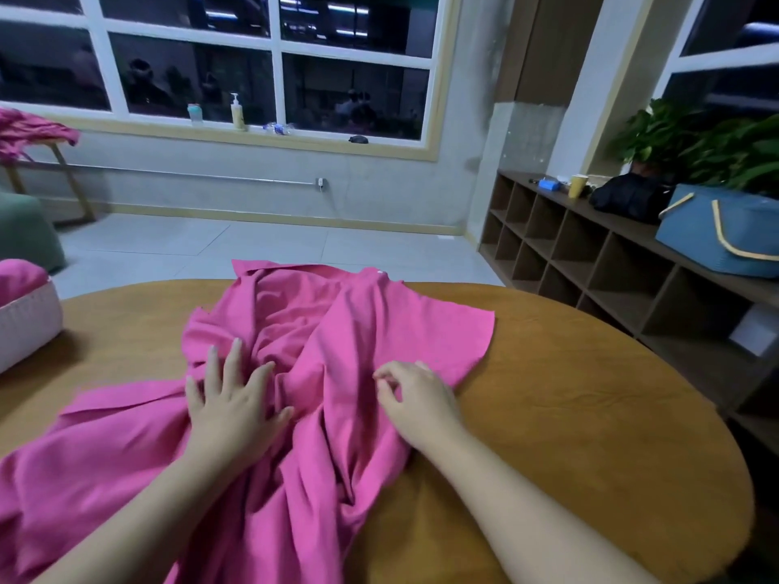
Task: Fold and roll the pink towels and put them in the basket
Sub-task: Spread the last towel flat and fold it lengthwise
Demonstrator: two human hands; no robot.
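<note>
A crumpled pink towel [320,373] lies spread across the middle of the round wooden surface [569,415]. Its far edge hangs just past the far rim, and its near part runs off the bottom left of the view. Its right edge ends well short of the surface's right rim, leaving a broad bare stretch of wood there. Bare wood also shows to the left, between the towel and the basket [29,322].

The left hand [236,406] lies flat on the towel, its fingers [234,360] spread wide and straight, pressing the cloth just left of a bunch of deep folds. The right hand [417,398] rests on the towel near its right edge, with fingers curled inward; thumb and forefinger sit close together, but whether they pinch any cloth cannot be told.

The pale basket sits at the surface's left rim, cut off by the frame, with pink cloth [19,276] showing inside it. Well apart from the towel, more pink cloth [29,128] lies heaped on a small table at the far left by the window [269,44].

Beyond the surface there is open tiled floor [253,242] up to the wall. On the right runs a low cubby shelf [611,263] carrying a blue basket [716,233], a dark bag [628,196], a yellow cup [577,185] and plants [708,145].
</note>
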